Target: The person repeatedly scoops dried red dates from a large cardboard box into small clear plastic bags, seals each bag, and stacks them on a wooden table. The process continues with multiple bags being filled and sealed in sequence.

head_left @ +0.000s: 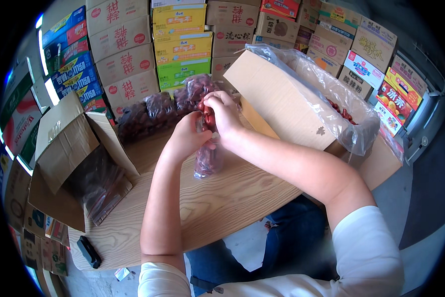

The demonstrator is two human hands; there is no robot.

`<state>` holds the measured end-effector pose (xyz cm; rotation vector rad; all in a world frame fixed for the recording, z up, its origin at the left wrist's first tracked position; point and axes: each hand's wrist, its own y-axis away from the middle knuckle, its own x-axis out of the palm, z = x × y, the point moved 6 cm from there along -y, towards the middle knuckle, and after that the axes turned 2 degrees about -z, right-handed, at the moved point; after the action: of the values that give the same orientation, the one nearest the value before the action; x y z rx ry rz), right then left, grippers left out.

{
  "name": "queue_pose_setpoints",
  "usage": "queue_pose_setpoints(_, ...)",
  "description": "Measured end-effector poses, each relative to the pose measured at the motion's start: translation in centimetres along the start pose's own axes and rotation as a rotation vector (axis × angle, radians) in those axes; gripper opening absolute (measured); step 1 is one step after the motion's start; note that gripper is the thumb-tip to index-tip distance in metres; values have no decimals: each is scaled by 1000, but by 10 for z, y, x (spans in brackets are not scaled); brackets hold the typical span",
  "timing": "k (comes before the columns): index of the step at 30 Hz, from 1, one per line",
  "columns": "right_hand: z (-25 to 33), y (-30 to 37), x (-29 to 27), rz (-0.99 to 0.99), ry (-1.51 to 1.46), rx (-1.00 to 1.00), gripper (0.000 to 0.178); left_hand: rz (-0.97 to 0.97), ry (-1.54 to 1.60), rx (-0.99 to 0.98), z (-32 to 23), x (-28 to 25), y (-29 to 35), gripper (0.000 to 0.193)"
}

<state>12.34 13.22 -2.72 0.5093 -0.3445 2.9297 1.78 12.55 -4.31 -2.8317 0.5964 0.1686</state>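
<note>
Over the table, a clear plastic bag (208, 162) stands upright, its lower part filled with dark red pieces that look like dried dates. My left hand (187, 136) has its fingers closed round the upper part of this bag. Just above and to the right, my right hand (223, 113) is closed at the bag's mouth on several shiny red dates (207, 118). Its fingertips are partly hidden. Beyond both hands lies a row of filled bags of dates (155, 110).
An open carton (277, 94) lined with clear plastic holds more dates at the right. Another carton (59, 143) at the left contains flat plastic bags (96, 185). A black object (88, 251) lies at the near left table edge. Stacked boxes (123, 59) stand behind the wooden table (232, 193).
</note>
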Motion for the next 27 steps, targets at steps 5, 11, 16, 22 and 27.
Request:
queue_pose_setpoints(5,-5,0,-5,30,-94,-31,8,-17,-37,-13,-10,3,4,48)
queue_pose_setpoints(11,1,8,-4,-32,-134,22,7,-5,-22,-1,-10,-1,5,54)
queue_pose_setpoints(16,-1,1,-9,33,-115,7,10,-51,-25,-12,-19,0,9,52)
queue_pose_setpoints(22,6,-2,-9,66,-127,-14,12,-15,-56,-22,-14,-1,7,56)
queue_pose_setpoints(27,5,7,-10,-22,-86,37,14,24,-61,-26,-7,-2,2,58)
